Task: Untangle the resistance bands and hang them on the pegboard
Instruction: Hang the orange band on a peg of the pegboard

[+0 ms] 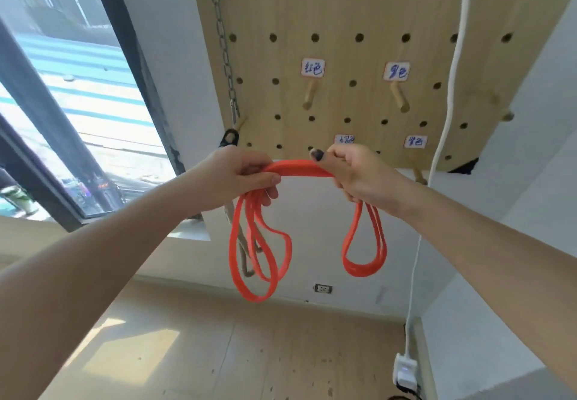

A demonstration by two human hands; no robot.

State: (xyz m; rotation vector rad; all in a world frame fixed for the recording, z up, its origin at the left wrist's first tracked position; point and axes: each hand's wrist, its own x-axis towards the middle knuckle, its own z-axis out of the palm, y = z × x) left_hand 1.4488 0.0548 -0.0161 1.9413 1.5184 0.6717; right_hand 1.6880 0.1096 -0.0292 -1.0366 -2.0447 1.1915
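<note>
White walls [312, 228], light wood-plank floor [249, 352] with a sunlit patch at left. Large dark-framed window [78, 103] on the left, bright daylight through it. Wall outlet [323, 289] low on the far wall. White cable [449, 103] hangs down to a white adapter [405, 371] near the floor.

- A metal chain [224, 46] hangs down the wall's left side, beside a dark-framed window [78, 112].
- A white cord [449, 96] runs down to a white power adapter [405, 371] near the floor.
- A wall socket [323, 288] sits low on the white wall, above the wooden floor [218, 352].
</note>
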